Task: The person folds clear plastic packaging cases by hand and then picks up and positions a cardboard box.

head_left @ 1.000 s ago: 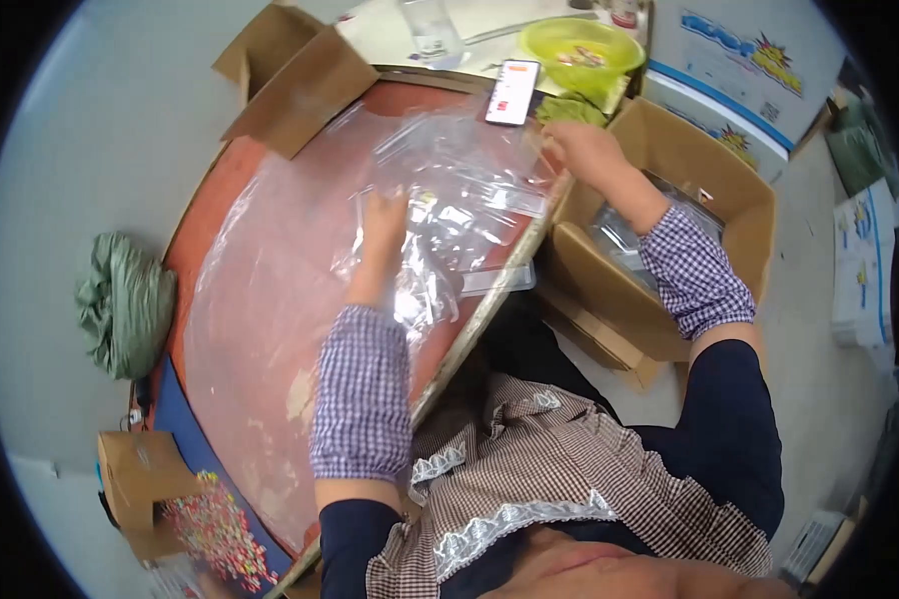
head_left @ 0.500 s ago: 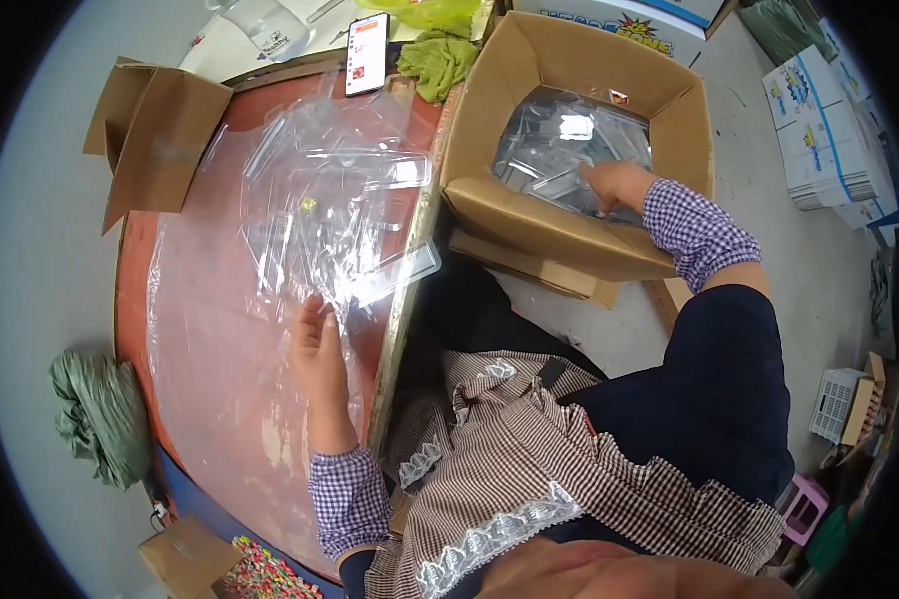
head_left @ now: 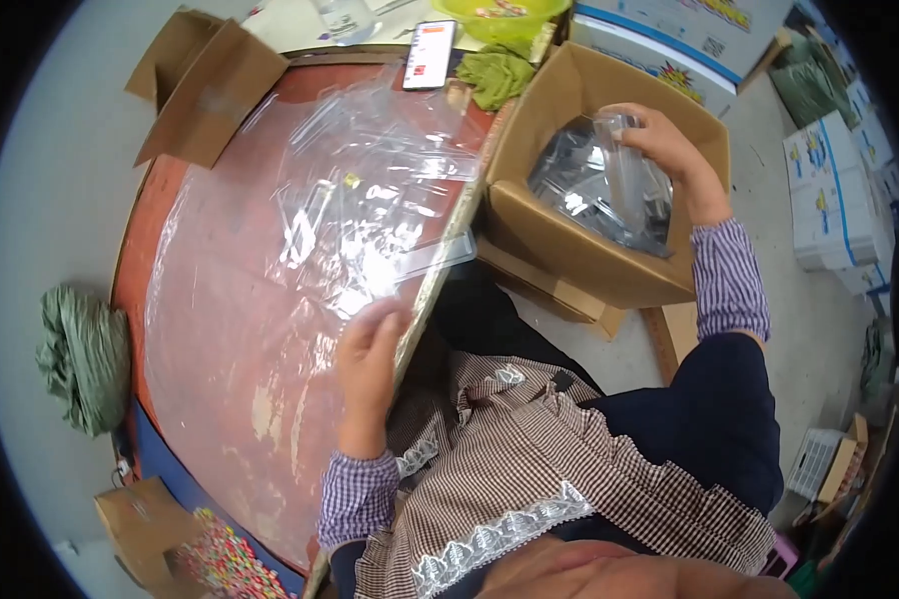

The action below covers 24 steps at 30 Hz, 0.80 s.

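Note:
My right hand [head_left: 657, 142] is over the open cardboard box [head_left: 579, 245], its fingers closed round the top of a clear plastic blister pack [head_left: 624, 190]. The pack hangs upright above more clear plastic pieces [head_left: 574, 200] inside the box. My left hand [head_left: 370, 349] is at the table's near edge, with nothing visible in it; its thumb stands apart from its loosely curled, slightly blurred fingers. Just beyond it, a loose pile of clear plastic packs [head_left: 370, 190] lies on the red table [head_left: 240, 329]. One long clear pack [head_left: 438, 257] reaches over the table's edge.
A phone [head_left: 430, 55], a green cloth [head_left: 494, 77] and a yellow-green bowl [head_left: 504, 18] sit at the table's far end. An open carton [head_left: 210, 95] stands at the far left corner. White-and-blue cartons [head_left: 829, 190] are stacked on the right.
My right hand has risen out of the box with a clear plastic pack in its grip. The view has shifted, and my left hand stays by the table's near edge.

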### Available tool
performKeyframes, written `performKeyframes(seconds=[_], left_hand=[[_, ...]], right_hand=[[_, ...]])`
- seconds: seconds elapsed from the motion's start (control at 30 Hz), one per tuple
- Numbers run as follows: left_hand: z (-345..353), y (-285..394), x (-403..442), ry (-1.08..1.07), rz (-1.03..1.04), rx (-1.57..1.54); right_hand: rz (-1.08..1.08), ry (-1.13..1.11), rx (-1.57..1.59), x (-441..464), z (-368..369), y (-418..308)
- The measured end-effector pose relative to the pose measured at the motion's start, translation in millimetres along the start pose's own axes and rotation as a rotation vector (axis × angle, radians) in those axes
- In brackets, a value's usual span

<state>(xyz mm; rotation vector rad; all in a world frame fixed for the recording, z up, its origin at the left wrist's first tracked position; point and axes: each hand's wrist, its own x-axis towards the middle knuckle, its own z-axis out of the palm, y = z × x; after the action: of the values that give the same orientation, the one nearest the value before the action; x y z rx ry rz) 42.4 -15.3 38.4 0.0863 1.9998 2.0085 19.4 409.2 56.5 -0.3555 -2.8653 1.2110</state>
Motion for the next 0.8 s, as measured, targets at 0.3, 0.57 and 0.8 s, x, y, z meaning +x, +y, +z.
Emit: performKeyframes(seconds=[0.3,0.57,0.8], left_hand=[[58.7,9.2,17.8,-0.174,0.306,-0.068],[-16.5,-15.6,4.7,-0.303,-0.011,-0.846],[-32.8,-32.1,-1.2,-0.51,-0.164,-0.699]], right_hand=[[-0.413,-0.226,0.61,-37.8,154.3,-162.9],[0.057,-0.236,1.397,-42.1,199.5,-193.3],[-0.841,0.224,0.371,-40.9,250.6,-198.0]])
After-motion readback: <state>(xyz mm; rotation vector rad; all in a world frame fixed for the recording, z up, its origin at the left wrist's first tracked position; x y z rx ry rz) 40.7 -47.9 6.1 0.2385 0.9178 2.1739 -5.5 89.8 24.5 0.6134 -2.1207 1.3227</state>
